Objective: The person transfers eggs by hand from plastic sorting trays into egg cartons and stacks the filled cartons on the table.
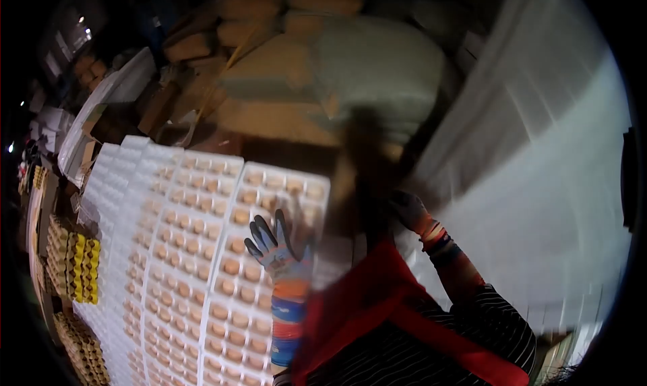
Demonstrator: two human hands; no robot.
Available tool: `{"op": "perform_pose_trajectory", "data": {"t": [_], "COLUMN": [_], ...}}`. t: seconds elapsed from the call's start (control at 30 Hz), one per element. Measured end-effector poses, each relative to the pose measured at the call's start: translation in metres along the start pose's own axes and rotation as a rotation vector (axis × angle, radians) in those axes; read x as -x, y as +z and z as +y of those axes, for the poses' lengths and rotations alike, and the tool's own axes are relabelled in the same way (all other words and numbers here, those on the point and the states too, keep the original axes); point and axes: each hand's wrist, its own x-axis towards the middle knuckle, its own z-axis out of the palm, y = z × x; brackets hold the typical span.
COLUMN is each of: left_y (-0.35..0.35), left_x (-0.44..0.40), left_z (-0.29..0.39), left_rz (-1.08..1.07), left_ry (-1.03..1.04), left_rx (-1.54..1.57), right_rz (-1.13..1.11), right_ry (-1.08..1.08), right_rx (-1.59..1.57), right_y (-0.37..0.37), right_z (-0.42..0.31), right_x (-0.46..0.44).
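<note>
Egg trays (214,271), white and laid side by side in long strips, spread out in front of me and to my left, and I take them as my landmark. Along their right side, past a dark gap, rises a pale sheet-like surface (539,184); beyond their far end lie bulky bundles (377,69). Past their left edge stand pulp trays, and my red apron (357,305) comes close to their near right edge.

My left hand (286,256) is over the nearest strip of the trays, its gloved fingers spread apart and clamped on nothing; I cannot tell whether they touch the eggs (230,266). My right hand (410,211) is off to the right of the trays, over that dark gap, too blurred and dim for me to say whether its fingers are apart, together or holding something.

To work well here, I judge, I should keep my left palm light, bring the fingertips in from above between the shells, and let no wrist or apron edge drag across the rows.

Counting down by size: one pale surface; at least three strips of trays with eggs; several bundles, too dim to number, one grey-green in front; at least two pulp stacks, one brown and yellow (85,268), one brown below it (82,349); one apron; two gloved hands; dozens of eggs, four in the nearest strip's far row.
</note>
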Motion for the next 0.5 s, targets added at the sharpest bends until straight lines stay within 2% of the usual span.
{"op": "perform_pose_trajectory", "data": {"t": [0.03, 0.1, 0.17, 0.23, 0.27, 0.37, 0.43, 0.47, 0.5], "left_y": [0.017, 0.059, 0.093, 0.101, 0.098, 0.094, 0.102, 0.101, 0.105], "left_x": [-0.03, -0.079, -0.104, -0.12, -0.123, -0.126, -0.113, -0.116, -0.112], "left_z": [0.005, -0.001, -0.014, -0.007, -0.005, -0.008, -0.017, -0.017, -0.02], "left_rz": [-0.015, -0.034, -0.113, -0.118, -0.116, -0.173, -0.139, -0.239, -0.206], "left_ry": [-0.071, -0.242, -0.462, -0.58, -0.57, -0.6, -0.563, -0.615, -0.619], "left_rx": [-0.016, -0.051, -0.177, -0.307, -0.266, -0.22, -0.231, -0.271, -0.283], "right_rz": [0.001, 0.016, 0.094, -0.061, -0.161, -0.368, -0.458, -0.506, -0.554], "right_ry": [-0.188, -0.601, -0.489, -0.424, -0.343, -0.221, -0.194, -0.182, -0.167], "right_rx": [0.254, 0.745, 0.802, 0.88, 0.867, 0.77, 0.69, 0.655, 0.62], "right_y": [-0.005, -0.014, 0.015, -0.013, -0.018, -0.008, 0.006, 0.014, 0.024], "right_z": [0.028, 0.133, 0.286, 0.257, 0.245, 0.222, 0.215, 0.21, 0.204], "right_x": [-0.053, -0.172, -0.291, -0.36, -0.388, -0.454, -0.479, -0.489, -0.498]}}
